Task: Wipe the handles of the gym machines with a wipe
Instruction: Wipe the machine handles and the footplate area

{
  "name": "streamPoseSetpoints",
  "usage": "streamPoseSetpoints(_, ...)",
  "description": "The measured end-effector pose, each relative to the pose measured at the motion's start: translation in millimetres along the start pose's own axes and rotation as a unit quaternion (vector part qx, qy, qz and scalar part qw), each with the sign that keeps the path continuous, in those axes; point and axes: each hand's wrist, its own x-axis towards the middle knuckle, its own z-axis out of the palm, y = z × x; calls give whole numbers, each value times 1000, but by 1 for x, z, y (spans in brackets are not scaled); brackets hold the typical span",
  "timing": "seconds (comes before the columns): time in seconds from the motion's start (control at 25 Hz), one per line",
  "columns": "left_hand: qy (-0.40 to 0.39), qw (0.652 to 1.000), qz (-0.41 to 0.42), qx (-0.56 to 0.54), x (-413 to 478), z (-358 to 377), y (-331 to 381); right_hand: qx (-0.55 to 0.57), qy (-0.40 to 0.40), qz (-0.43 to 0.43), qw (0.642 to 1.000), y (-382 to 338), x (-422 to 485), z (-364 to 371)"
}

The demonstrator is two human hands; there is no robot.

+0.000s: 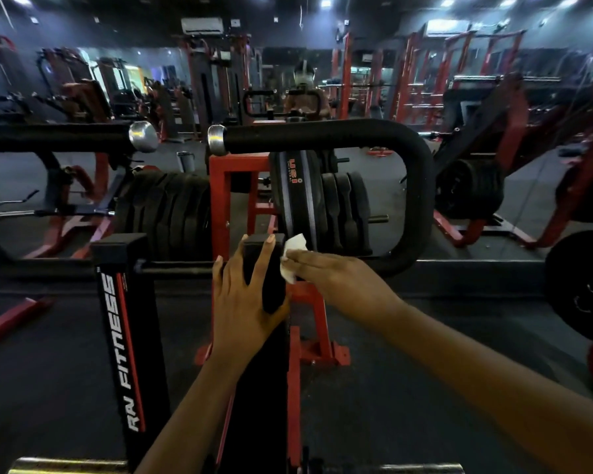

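Note:
A black padded looped handle curves across the upper middle and bends down at the right. Another padded handle with a chrome end cap runs in from the left. My left hand rests on the top of a black square machine arm, fingers spread straight along it. Just to its right, my right hand presses a white wipe against the side of that arm, where the lower bend of the looped handle joins it. Most of the wipe lies hidden under my fingers.
A second black arm marked "RN FITNESS" stands to the left. Stacked black weight plates hang on a red frame behind the handles. More red machines, plates and a mirror wall fill the background; dark rubber floor lies below.

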Motion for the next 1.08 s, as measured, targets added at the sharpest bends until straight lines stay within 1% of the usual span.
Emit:
streamPoseSetpoints(0.08, 2, 1000, 1, -1, 0, 0, 0, -48, -3, -52, 997, 3, -7, 2)
streamPoseSetpoints(0.16, 6, 1000, -1, -2, 0, 0, 0, -96, 9, -81, 992, 23, -33, -5)
streamPoseSetpoints(0.28, 5, 1000, -4, -7, -1, 2, 1, -123, 34, -58, 990, 55, -73, -19)
streamPoseSetpoints(0.32, 6, 1000, -5, -11, -1, 2, 1, -126, 46, -49, 990, 56, -76, -21)
streamPoseSetpoints(0.4, 5, 1000, -7, -12, -1, 1, 1, -119, 69, -65, 988, 46, -62, -14)
streamPoseSetpoints(0.52, 0, 1000, -7, -11, -2, -1, 2, -109, 53, -99, 988, 22, -30, 7)
streamPoseSetpoints(0.64, -1, 1000, -4, -14, -2, -3, 2, -142, 24, -96, 985, 37, -45, 5)
streamPoseSetpoints(0.76, -2, 1000, -2, -17, -2, -2, 2, -133, 27, -62, 989, 54, -74, -21)
streamPoseSetpoints(0.8, -2, 1000, -3, -17, -3, -2, 2, -120, 16, -32, 992, 53, -70, -28)
streamPoseSetpoints(0.88, -5, 1000, -4, -13, -3, -2, 3, -22, -12, 79, 997, 42, -33, -33)
streamPoseSetpoints(0.92, -7, 1000, -5, -13, -2, -3, 3, 38, -30, 125, 991, 37, -7, -33)
streamPoseSetpoints(0.96, -10, 1000, -7, -15, -2, -3, 3, 92, -68, 159, 981, 34, 19, -30)
streamPoseSetpoints(1.0, -11, 1000, -6, -17, -2, -3, 3, 121, -111, 175, 971, 32, 40, -24)
streamPoseSetpoints(1.08, -11, 1000, -2, -13, -2, -3, 2, 140, -184, 181, 956, 35, 65, -13)
